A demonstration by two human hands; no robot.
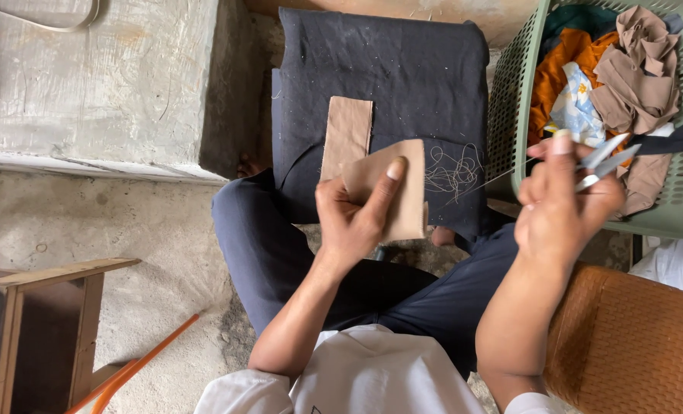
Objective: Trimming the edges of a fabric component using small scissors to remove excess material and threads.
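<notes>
My left hand (pixel 354 214) pinches a small tan fabric piece (pixel 402 192), thumb on its upper edge. A thin thread runs from the fabric toward my right hand (pixel 563 203), which grips small metal thread snips (pixel 606 157) over the basket's near edge. A second tan fabric strip (pixel 347 132) lies flat on a dark folded cloth (pixel 402 69) ahead of my knees. A tangle of loose cut threads (pixel 454 170) rests on that cloth just right of the held piece.
A green plastic basket (pixel 510 100) at the right holds orange, floral and tan fabric scraps. A woven brown seat (pixel 632 345) sits by my right arm. At the left are a wooden stool (pixel 42 322), an orange stick (pixel 138 364), and a concrete step (pixel 96 84).
</notes>
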